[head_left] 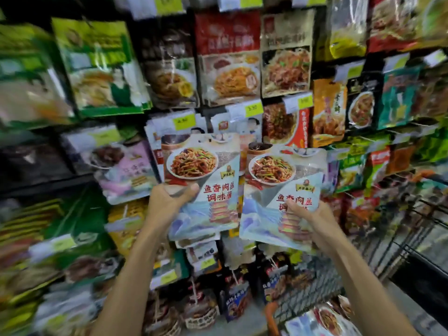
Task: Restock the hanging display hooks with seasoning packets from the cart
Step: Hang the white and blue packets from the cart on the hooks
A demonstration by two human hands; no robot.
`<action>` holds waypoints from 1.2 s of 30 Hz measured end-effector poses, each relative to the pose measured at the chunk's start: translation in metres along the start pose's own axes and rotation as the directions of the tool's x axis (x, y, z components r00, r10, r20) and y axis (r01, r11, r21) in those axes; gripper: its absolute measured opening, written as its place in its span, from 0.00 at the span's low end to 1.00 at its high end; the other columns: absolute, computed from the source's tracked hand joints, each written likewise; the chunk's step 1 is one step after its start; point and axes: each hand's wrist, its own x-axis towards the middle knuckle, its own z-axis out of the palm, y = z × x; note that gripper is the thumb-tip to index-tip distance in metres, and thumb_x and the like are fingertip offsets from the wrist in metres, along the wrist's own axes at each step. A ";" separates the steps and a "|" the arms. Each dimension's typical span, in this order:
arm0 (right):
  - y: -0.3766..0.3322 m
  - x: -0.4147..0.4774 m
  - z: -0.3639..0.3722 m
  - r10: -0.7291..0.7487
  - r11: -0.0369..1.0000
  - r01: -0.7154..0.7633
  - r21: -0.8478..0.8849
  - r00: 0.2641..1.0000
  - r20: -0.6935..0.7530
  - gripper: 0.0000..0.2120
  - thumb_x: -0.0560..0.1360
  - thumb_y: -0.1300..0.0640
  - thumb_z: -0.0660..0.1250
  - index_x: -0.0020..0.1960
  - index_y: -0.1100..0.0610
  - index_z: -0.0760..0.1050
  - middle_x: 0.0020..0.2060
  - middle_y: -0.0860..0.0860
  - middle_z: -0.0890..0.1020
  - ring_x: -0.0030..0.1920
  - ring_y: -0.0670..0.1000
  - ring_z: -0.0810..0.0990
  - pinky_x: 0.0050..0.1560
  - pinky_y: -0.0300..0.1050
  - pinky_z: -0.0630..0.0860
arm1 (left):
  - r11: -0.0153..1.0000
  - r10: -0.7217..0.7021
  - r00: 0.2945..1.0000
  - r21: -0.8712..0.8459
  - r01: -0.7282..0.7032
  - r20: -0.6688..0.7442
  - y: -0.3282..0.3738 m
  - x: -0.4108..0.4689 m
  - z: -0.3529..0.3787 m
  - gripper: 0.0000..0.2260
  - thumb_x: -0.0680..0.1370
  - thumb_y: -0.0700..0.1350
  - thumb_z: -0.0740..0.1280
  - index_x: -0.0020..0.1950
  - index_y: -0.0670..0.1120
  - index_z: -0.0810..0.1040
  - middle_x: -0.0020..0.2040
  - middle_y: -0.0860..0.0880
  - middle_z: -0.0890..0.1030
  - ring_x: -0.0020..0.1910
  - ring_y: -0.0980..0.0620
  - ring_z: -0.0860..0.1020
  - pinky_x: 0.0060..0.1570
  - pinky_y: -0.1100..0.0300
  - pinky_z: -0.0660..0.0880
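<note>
My left hand (169, 200) grips a pale blue seasoning packet (201, 166) with a stir-fry picture and red characters, held upright in front of the display. My right hand (310, 219) holds a matching packet (278, 185), possibly a small stack, just to the right of the first. Both packets sit side by side at the middle of the view, in front of hanging packets with white backs (232, 122). More of the same packets lie in the cart (322, 318) at the bottom right. The hooks themselves are hidden behind the packets.
A wall of hanging sauce and seasoning packets fills the view, with yellow price tags (253, 110) on the hook ends. A black wire cart (412, 238) stands at the right, its orange handle part (270, 316) near the bottom. The left side is blurred.
</note>
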 end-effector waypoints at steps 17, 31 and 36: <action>0.037 -0.025 0.331 0.104 0.994 -0.078 -0.074 0.865 0.491 0.23 0.62 0.46 0.78 0.48 0.62 0.79 0.40 0.60 0.84 0.42 0.60 0.85 0.36 0.54 0.82 | 0.967 0.064 0.910 0.250 0.045 -0.409 0.008 -0.089 -0.332 0.18 0.69 0.49 0.72 0.21 0.47 0.72 0.22 0.55 0.70 0.23 0.59 0.67 0.27 0.67 0.64; 0.025 0.006 0.491 0.142 0.987 -0.162 0.014 0.898 0.417 0.13 0.72 0.59 0.72 0.55 0.63 0.78 0.44 0.59 0.84 0.38 0.56 0.83 0.31 0.47 0.80 | 0.968 0.078 0.891 0.250 0.041 -0.448 -0.019 -0.036 -0.463 0.18 0.72 0.38 0.72 0.23 0.44 0.72 0.20 0.56 0.73 0.21 0.65 0.69 0.22 0.72 0.66; 0.025 0.022 0.504 0.157 0.985 -0.172 0.005 0.909 0.387 0.13 0.72 0.57 0.73 0.53 0.62 0.79 0.40 0.57 0.85 0.35 0.55 0.84 0.28 0.48 0.79 | 0.965 0.080 0.891 0.258 0.042 -0.446 -0.025 -0.030 -0.473 0.17 0.71 0.40 0.73 0.23 0.46 0.74 0.22 0.55 0.75 0.22 0.63 0.71 0.22 0.71 0.67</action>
